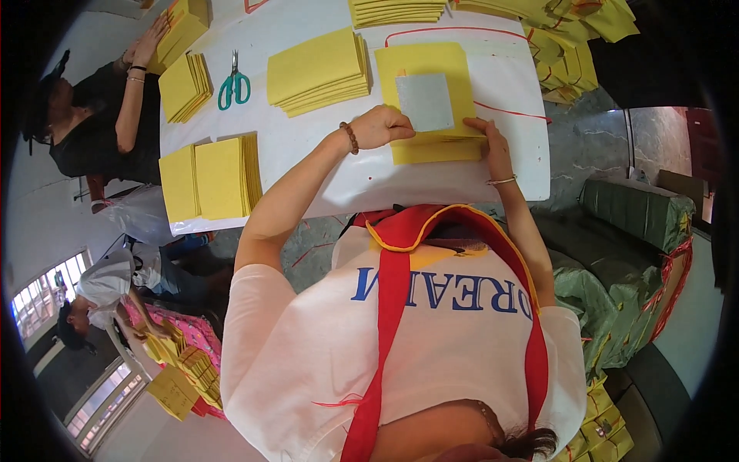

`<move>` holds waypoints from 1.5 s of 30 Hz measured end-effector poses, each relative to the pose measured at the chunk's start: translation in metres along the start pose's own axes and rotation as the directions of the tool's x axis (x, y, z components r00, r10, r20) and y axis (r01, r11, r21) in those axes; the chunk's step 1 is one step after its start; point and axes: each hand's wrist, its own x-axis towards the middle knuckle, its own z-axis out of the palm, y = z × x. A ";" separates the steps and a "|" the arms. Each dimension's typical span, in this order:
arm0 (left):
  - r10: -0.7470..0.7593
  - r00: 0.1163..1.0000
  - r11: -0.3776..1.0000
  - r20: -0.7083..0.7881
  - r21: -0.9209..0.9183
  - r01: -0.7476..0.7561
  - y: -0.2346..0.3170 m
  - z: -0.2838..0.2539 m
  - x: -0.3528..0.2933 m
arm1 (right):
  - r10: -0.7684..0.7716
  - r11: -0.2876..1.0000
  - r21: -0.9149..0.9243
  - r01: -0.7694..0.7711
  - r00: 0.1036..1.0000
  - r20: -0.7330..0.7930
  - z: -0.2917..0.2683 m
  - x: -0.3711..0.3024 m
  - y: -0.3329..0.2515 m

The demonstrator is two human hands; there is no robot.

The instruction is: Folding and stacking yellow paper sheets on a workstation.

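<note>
On the white-covered table lies a yellow paper stack [423, 61] with a grey rectangular sheet [426, 102] on top. Its near part looks folded, with several layers showing at the fold. My left hand [382, 127], wearing a beaded bracelet, is curled closed at the left end of this fold, fingertips pinching the paper by the grey sheet's lower corner. At the right edge, my right hand [493, 146] grips the layered paper, its index finger reaching over the top. The undersides of both hands are hidden.
Folded yellow paper stacks [318, 69] lie left of my work, others [219, 177] at the table's near left. Green-handled scissors [234, 87] rest between stacks. Red string [462, 31] crosses the table. A co-worker's hand [150, 42] touches a yellow bundle. Green wrapped bales [631, 215] stand right.
</note>
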 end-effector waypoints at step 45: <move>-0.303 0.773 0.953 -0.558 -0.180 0.243 -0.005 0.046 -0.018 | 0.003 0.983 -0.184 0.005 0.999 0.044 0.010 0.007 -0.021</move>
